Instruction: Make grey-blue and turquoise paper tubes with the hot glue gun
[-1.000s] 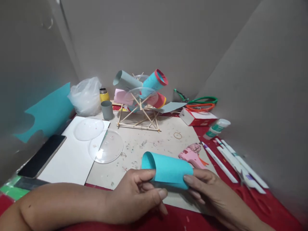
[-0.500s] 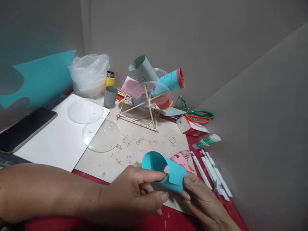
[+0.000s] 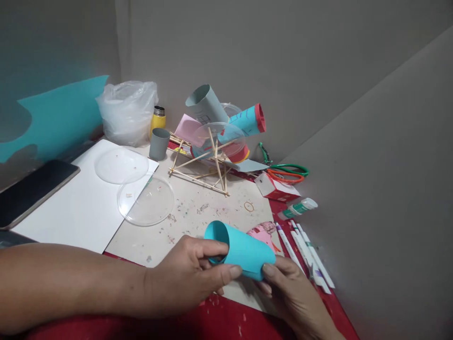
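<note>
A teal paper tube [image 3: 240, 250] lies rolled between both hands low in the middle of the head view. My left hand [image 3: 191, 276] pinches its left open end, forefinger at the mouth and thumb under the roll. My right hand [image 3: 295, 295] grips the tube's right end with thumb and fingers closed on the paper. Just behind the tube lies a pink glue gun [image 3: 264, 232]. Farther back stands a stick frame [image 3: 205, 167] carrying paper tubes [image 3: 226, 118] and a clear disc.
Two clear plastic discs [image 3: 145, 198] lie on a white sheet [image 3: 71, 208] at left, beside a dark phone [image 3: 30, 189]. A plastic bag [image 3: 125, 111], yellow bottle [image 3: 157, 120] and grey cup [image 3: 158, 144] stand behind. Scissors [image 3: 286, 171], a red-white box [image 3: 276, 186], glue bottle [image 3: 299, 208] and pens [image 3: 307, 252] lie right.
The loose overlapping edge of the teal paper has been pressed down, so the tube is rolled tighter. My hands have shifted slightly on it. The view turned right and then held.
</note>
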Demonstrator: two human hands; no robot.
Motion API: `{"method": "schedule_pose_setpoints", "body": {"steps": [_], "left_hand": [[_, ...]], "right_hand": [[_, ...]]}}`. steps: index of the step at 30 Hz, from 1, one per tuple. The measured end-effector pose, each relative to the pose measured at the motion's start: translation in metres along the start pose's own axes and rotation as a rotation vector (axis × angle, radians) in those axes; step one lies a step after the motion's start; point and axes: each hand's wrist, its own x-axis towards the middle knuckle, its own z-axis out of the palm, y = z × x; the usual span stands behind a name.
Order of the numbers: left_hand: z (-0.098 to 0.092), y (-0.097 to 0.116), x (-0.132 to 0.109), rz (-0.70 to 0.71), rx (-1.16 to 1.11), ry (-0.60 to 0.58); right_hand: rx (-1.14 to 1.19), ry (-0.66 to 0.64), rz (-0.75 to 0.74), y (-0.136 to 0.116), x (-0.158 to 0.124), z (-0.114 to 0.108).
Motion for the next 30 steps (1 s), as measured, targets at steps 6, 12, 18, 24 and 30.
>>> {"method": "schedule_pose_setpoints", "body": {"steps": [6, 12, 18, 24, 30], "left_hand": [[-0.007, -0.009, 0.006, -0.118, 0.006, 0.027], [-0.013, -0.005, 0.016, -0.165, 0.071, 0.056], [-0.013, -0.003, 0.017, -0.151, 0.111, 0.123], [-0.013, -0.004, 0.019, -0.178, 0.128, 0.104], [-0.014, -0.005, 0.022, -0.191, 0.148, 0.019]], "right_hand": [[-0.158, 0.002, -0.111, -0.001, 0.002, -0.003], [-0.166, -0.044, -0.148, -0.016, 0.001, 0.004], [-0.156, -0.065, -0.324, -0.033, -0.003, 0.012], [-0.121, -0.091, -0.353, -0.034, -0.003, 0.012], [-0.142, -0.112, -0.352, -0.028, 0.002, 0.009]]}}
